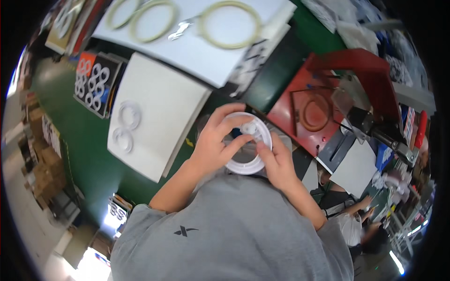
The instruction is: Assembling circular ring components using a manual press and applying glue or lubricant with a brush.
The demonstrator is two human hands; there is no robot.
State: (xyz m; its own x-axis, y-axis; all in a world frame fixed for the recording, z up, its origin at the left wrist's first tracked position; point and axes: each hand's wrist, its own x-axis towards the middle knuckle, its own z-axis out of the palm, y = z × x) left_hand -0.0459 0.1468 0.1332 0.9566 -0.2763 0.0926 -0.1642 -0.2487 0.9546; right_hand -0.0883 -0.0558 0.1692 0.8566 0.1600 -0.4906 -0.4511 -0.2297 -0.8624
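A white plastic ring (246, 168) is held close in front of my chest. My left hand (213, 140) grips its left side, its fingers curled over the upper rim and its thumb inside the opening. My right hand (281, 165) closes on the ring's right side, the thumb lying over the rim. Within the ring's upper part, by my left fingertips, sits a small round whitish piece (249, 127); whether it is fixed to the ring I cannot tell. A bit of dark blue shows through the opening.
To the left, two white rings (129, 115) lie on a white board (154, 89). Large cream hoops (229, 44) rest on another white sheet beyond. A red press (318, 105) with a metal lever clamp (375, 131) stands at right. At far right, another person (356, 225) works.
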